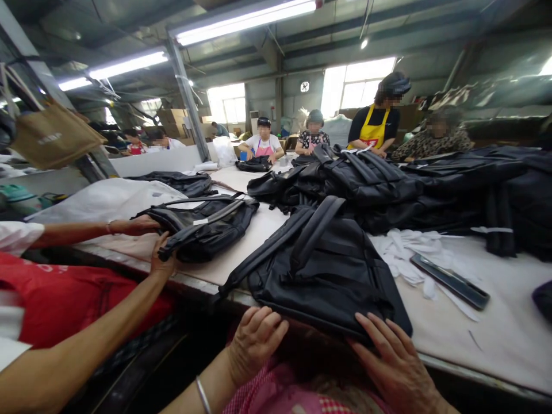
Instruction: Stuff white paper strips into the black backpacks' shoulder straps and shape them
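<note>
A black backpack (323,264) lies in front of me at the table edge, its shoulder straps on top and its bottom side toward me. My right hand (392,359) is at its near right corner, fingers over the edge and thumb below it. Just short of the bag's near left edge is my left hand (257,339), its fingers curled closed. Whatever those fingers may hold is hidden.
At left, a co-worker's hands (161,253) handle another black backpack (211,230). More black backpacks (362,178) are heaped behind mine. To the right lie white fabric strips (401,253) and a dark phone-like object (451,280). Several people work across the table.
</note>
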Demonstrator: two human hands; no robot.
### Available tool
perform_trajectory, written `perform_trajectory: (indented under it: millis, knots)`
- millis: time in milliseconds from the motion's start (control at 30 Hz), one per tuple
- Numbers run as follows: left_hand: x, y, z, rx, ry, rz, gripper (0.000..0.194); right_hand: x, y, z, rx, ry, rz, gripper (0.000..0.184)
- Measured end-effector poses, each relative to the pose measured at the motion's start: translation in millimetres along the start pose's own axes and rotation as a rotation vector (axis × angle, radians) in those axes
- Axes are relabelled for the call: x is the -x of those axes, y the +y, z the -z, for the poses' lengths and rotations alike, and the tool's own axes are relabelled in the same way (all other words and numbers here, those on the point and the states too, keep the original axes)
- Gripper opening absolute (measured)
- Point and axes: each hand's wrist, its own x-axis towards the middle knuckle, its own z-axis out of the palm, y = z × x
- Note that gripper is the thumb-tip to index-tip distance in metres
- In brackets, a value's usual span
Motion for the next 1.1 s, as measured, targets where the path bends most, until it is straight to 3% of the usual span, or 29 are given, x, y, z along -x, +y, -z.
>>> perform_trajectory:
  millis: [133, 467, 700, 867, 1033, 1100]
  knots:
    - [-10.5, -0.8, -10.5, -0.062, 0.067, 0.037, 0.028, -9.8, -4.9, -6.1, 0.024, 0.044, -0.090, 0.023]
    - [-13.8, -25.4, -18.2, -0.001, 0.129, -0.050, 0.013, -14.8, -0.1, -2.7, 0.034, 0.072, -0.058, 0.025]
    - [-19.8, -25.8, -14.9, 0.057, 0.058, -0.081, 0.014, -13.1, 12.1, 0.8, 0.009, 0.010, 0.051, 0.018]
    - [-22.8, -21.0, 7.1, 0.193, -0.082, -0.087, 0.019, -10.7, 13.5, 5.9, 0.001, -0.028, 0.067, 0.019]
    - [-53.7, -28.9, 19.3, 0.187, -0.173, -0.052, 0.038, -21.3, -2.0, 23.2, 0.000, -0.049, 0.017, 0.019]
    - [-71.3, -38.2, 14.0, 0.207, -0.290, -0.064, 0.039, -30.7, -13.5, 31.1, 0.018, -0.008, 0.129, 0.028]
